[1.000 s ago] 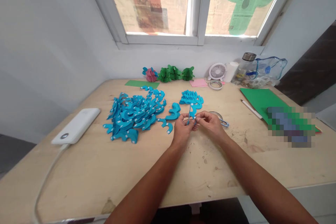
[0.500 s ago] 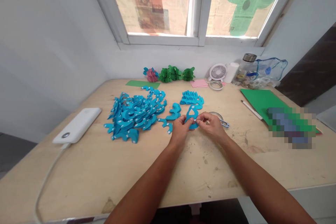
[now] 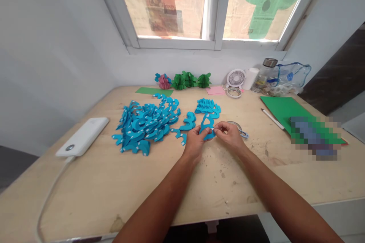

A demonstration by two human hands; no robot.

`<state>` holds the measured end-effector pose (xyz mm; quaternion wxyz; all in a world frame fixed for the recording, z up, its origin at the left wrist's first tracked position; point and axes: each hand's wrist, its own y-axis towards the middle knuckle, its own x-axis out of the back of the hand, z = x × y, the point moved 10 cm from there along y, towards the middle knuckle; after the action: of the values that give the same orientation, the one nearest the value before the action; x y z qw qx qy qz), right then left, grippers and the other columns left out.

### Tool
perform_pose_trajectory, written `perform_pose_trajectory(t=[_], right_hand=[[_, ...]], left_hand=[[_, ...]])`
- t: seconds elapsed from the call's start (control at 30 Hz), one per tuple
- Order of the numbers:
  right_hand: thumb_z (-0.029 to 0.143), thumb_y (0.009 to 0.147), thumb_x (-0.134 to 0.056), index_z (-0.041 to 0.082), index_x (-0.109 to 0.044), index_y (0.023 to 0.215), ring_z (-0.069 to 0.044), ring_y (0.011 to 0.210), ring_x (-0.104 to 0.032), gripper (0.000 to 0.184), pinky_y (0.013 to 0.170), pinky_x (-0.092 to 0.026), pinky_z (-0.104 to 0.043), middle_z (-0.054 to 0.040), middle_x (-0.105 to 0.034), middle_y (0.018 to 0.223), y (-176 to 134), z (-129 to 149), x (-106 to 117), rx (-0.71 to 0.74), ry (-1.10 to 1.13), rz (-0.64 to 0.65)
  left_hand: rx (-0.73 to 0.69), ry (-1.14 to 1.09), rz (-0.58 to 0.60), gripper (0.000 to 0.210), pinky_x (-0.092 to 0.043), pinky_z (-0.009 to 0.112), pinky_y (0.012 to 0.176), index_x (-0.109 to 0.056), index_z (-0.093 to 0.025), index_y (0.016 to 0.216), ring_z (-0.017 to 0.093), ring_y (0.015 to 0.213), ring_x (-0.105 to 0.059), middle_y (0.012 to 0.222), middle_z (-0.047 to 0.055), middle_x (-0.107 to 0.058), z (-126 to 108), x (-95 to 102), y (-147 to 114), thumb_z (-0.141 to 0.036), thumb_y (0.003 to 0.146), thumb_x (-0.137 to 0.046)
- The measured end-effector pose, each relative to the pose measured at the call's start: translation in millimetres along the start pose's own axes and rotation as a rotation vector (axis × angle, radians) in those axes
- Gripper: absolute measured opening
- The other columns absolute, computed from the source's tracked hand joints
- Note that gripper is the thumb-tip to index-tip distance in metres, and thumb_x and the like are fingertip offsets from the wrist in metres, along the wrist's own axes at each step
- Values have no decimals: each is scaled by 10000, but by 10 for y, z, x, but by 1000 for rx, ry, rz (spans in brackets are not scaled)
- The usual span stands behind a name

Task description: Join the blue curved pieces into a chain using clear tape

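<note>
My left hand (image 3: 196, 139) holds a curved blue paper cutout (image 3: 207, 121) by its lower left side, thumb on top. Small white squares mark the cutout at its top and by the thumb. At its right edge, my right hand (image 3: 228, 133) has thumb and fingers pinched together; what is between the fingertips is too small to make out. Left of my hands lie a few overlapping blue cutouts (image 3: 188, 121) and a big heap of blue paper cutouts (image 3: 146, 121), many with white squares. A fanned stack of blue cutouts (image 3: 207, 105) lies just beyond.
Behind my right hand are a tape roll (image 3: 234, 124) and a light-blue-handled tool (image 3: 244, 133). A white power bank (image 3: 84, 136) with a cable lies left. Along the back stand green paper figures (image 3: 188, 79), a small fan (image 3: 236, 78) and a bottle (image 3: 265, 74). Green sheets (image 3: 276, 106) lie right.
My right fingertips have drawn slightly away from the white square by my left thumb. My left hand keeps its hold on the cutout. The view has shifted a little.
</note>
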<state>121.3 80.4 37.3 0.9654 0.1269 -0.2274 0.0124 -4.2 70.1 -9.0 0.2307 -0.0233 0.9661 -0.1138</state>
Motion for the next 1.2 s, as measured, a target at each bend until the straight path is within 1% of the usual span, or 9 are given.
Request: perform_pose_trajectory(t=[0.17, 0.3, 0.4, 0.57, 0.67, 0.87, 1.03, 1.2], right_hand=[[266, 691, -541, 174, -571, 638, -122, 564, -494, 111, 549, -390, -240, -2, -585, 614, -9, 10, 10, -18, -19, -12], [262, 686, -541, 172, -564, 630, -123, 571, -504, 109, 554, -393, -239, -1, -585, 613, -8, 12, 14, -20, -23, -15], [257, 685, -540, 173, -561, 627, -126, 581, -513, 105, 563, -399, -241, -2, -589, 617, -8, 21, 22, -6, -24, -24], [263, 688, -538, 176, -560, 633, -125, 580, -510, 105, 562, -403, -243, -1, -592, 620, -8, 26, 13, 9, -23, -16], [265, 686, -541, 179, -560, 634, -125, 578, -508, 103, 556, -401, -243, 0, -594, 617, -7, 18, 13, 11, -29, -18], [263, 682, -543, 177, -559, 628, -125, 575, -511, 103, 552, -401, -242, -2, -596, 615, -5, 7, 14, 13, -48, -20], [266, 685, -543, 180, -558, 631, -130, 586, -519, 103, 566, -406, -246, -3, -596, 621, -1, 7, 15, 16, -58, -19], [261, 676, -545, 181, -557, 625, -132, 590, -521, 96, 573, -409, -248, -2, -599, 624, -2, 14, 24, 20, -71, -24]], left_hand=[[-1, 18, 0, 203, -501, 279, 637, -641, -130, 703, 137, 670, -596, 689, 30, -643, -1, -4, -4, -256, 566, -724], [-19, 47, -9, 203, -499, 272, 642, -652, -122, 722, 129, 642, -597, 682, 38, -653, -28, -7, -5, -253, 580, -713], [-22, 69, -9, 224, -498, 267, 624, -663, -123, 728, 132, 632, -595, 682, 39, -656, -30, -7, 1, -271, 570, -721], [0, 93, 13, 247, -495, 246, 583, -677, -129, 740, 136, 656, -591, 745, 52, -664, -1, -18, 7, -269, 546, -738], [-7, 106, 10, 244, -495, 244, 575, -681, -126, 729, 135, 645, -587, 737, 56, -664, -21, -19, -3, -275, 545, -740], [-25, 122, 15, 243, -501, 255, 592, -680, -117, 713, 138, 638, -589, 716, 54, -661, -57, -35, -19, -280, 542, -739], [-49, 126, 24, 215, -499, 257, 635, -684, -125, 742, 132, 658, -595, 738, 46, -668, -61, -40, -7, -250, 571, -715], [-47, 131, 21, 227, -497, 263, 656, -689, -126, 751, 145, 668, -608, 727, 42, -672, -54, -37, 1, -253, 566, -723]])
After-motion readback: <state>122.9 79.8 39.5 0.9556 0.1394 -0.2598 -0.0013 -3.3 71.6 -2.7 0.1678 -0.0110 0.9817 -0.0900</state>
